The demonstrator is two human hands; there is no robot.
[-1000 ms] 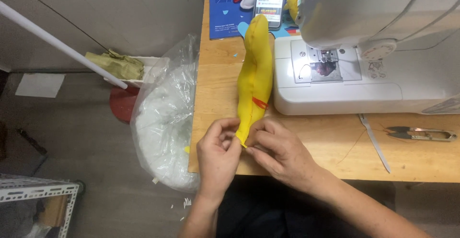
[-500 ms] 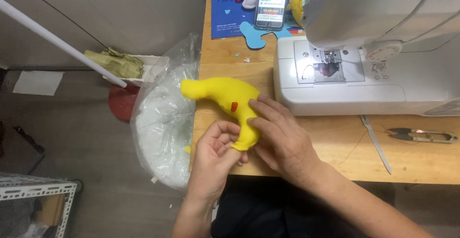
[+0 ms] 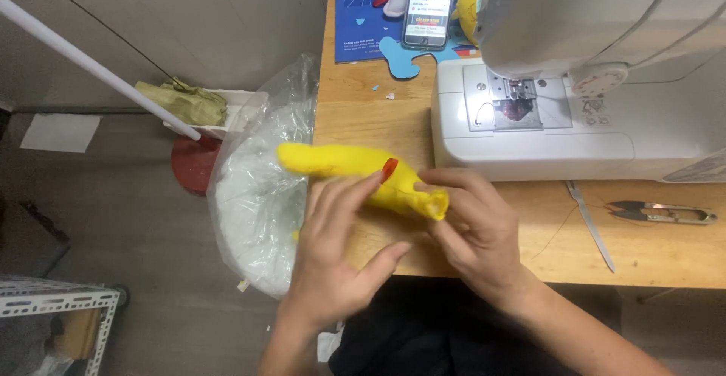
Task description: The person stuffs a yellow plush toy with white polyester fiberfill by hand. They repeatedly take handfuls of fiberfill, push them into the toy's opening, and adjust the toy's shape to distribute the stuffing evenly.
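Note:
A long yellow stuffed fabric toy [image 3: 340, 163] with a small red patch lies sideways across the left end of the wooden table [image 3: 665, 251], its thin end out over the table's left edge. My right hand [image 3: 473, 228] pinches the open end of the toy at its right. My left hand [image 3: 336, 251] rests against the toy's underside with fingers spread, fingertips touching the red patch.
A white sewing machine [image 3: 575, 111] stands just behind the hands. A phone [image 3: 429, 5], blue felt pieces and small plush toys lie at the back. Thread snips [image 3: 665, 212] and a seam tool [image 3: 590, 225] lie right. A clear bag of white stuffing [image 3: 253, 194] hangs left of the table.
The yellow toy has swung from upright to lying flat, pointing left. My right hand has moved to its right end, and my left hand has opened beneath it.

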